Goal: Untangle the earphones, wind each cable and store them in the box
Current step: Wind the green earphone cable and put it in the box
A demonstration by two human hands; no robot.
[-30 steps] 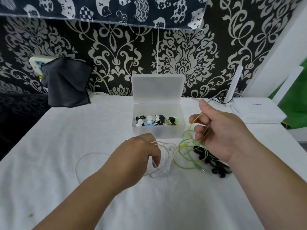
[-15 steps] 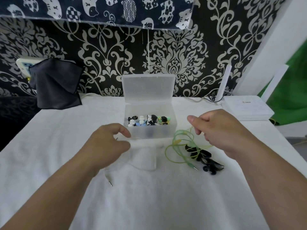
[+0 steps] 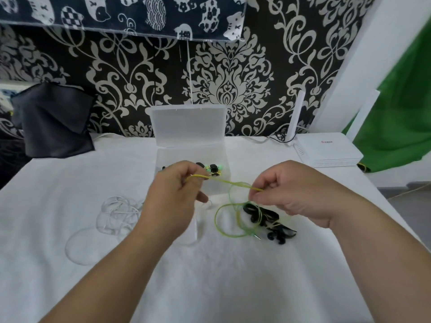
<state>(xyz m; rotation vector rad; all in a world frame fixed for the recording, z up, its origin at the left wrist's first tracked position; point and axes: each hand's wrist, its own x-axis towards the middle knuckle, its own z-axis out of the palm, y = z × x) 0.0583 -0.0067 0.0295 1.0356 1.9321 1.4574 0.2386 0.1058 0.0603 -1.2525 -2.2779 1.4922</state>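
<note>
The white earphones (image 3: 116, 213), gripped by the left grip (image 3: 172, 197) a second ago, have been let go and now lie in loose loops on the counter (image 3: 70, 183), apart from the other cables. The left grip has been moved across to the yellow-green earphone cable (image 3: 227, 182), which is pinched between thumb and fingers. The right grip (image 3: 291, 190) is clenched on the same cable further along, so a short stretch is drawn taut between the two, just in front of the open clear plastic box (image 3: 186, 152).

The rest of the green cable hangs in loops down to the counter, where it is laid over the black earphones (image 3: 270, 215); whether it is knotted with them cannot be told.

The white pair is judged freed but not yet wound. The green cable is taken to be the one now being worked loose.
</note>
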